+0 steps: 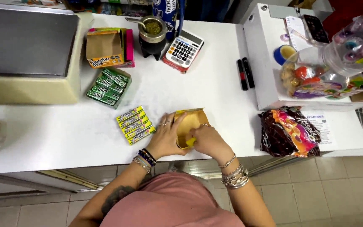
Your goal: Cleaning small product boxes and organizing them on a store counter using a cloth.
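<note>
White counter [215,90] — beige tiled floor [316,197] beneath.

Pink top, tattooed left forearm, beaded and silver bracelets, ringed fingers [167,123].

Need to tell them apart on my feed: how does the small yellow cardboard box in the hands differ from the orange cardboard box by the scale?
The small yellow cardboard box is held by the left hand and right hand near the counter edge; the orange cardboard box stands untouched farther back. The yellow box looks smaller. Both are open cardboard boxes.
</note>
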